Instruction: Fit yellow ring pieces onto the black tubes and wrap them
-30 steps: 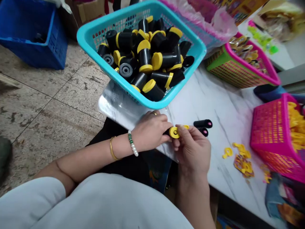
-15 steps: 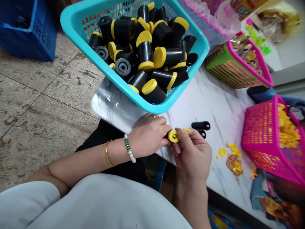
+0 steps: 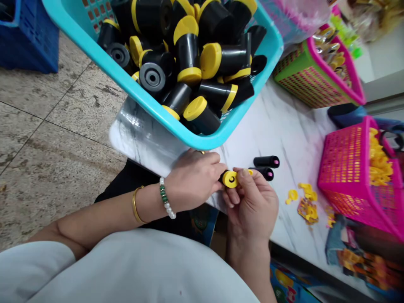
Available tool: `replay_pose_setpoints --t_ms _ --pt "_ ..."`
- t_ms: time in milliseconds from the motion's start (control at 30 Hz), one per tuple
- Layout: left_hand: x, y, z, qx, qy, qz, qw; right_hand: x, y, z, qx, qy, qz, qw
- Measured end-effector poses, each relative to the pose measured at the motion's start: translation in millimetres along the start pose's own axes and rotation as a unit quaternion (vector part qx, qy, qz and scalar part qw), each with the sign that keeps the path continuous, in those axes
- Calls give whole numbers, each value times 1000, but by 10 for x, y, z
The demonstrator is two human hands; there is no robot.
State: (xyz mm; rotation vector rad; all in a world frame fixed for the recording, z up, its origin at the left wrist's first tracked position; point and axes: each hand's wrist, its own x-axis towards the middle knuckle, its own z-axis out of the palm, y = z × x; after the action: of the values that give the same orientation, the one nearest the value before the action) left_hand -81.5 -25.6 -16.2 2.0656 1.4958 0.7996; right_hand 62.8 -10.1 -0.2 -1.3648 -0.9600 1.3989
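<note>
Near the table's front edge, my left hand [image 3: 195, 179] is closed round a small black cylinder [image 3: 222, 176], mostly hidden by its fingers. A yellow ring piece [image 3: 230, 179] lies against the cylinder's end. My right hand [image 3: 252, 202] pinches the ring piece's tab between thumb and finger. Just beyond my right hand lie two black tubes with pink spots at their ends, the farther tube [image 3: 266, 162] and the nearer tube [image 3: 264, 173]. Loose yellow pieces [image 3: 308, 204] lie on the table to the right.
A turquoise basket [image 3: 221, 141] of black and yellow cylinders stands just beyond my hands. At the right are a pink basket [image 3: 342, 168] with yellow pieces and a green-pink basket [image 3: 303, 80]. A blue crate [image 3: 34, 42] sits on the floor at the left.
The view has shifted, and the turquoise basket appears larger and nearer. Both hands keep their holds at the ring piece. More of the nearer black tube shows beside my right hand.
</note>
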Motion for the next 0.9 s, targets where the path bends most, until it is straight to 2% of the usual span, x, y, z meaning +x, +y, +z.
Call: replay_pose_setpoints --t_ms 200,433,600,700,833,900 --pt "-14 -13 24 -11 0 12 1000 74 -31 5 -48 -19 41 998" --pt "-5 9 -8 -2 -13 -2 1000 -19 149 -29 -51 -10 -77 996" --pt "2 -6 19 18 20 13 1000 9 154 -25 -68 -28 -78 994" --pt "1 -3 42 26 13 5 1000 37 129 -28 -78 -49 -73 993" --pt "15 55 -61 41 -9 -10 999 42 115 -35 -96 -76 -66 990" --pt "36 94 -172 8 -44 -25 999 40 112 -37 -108 -80 -62 989"
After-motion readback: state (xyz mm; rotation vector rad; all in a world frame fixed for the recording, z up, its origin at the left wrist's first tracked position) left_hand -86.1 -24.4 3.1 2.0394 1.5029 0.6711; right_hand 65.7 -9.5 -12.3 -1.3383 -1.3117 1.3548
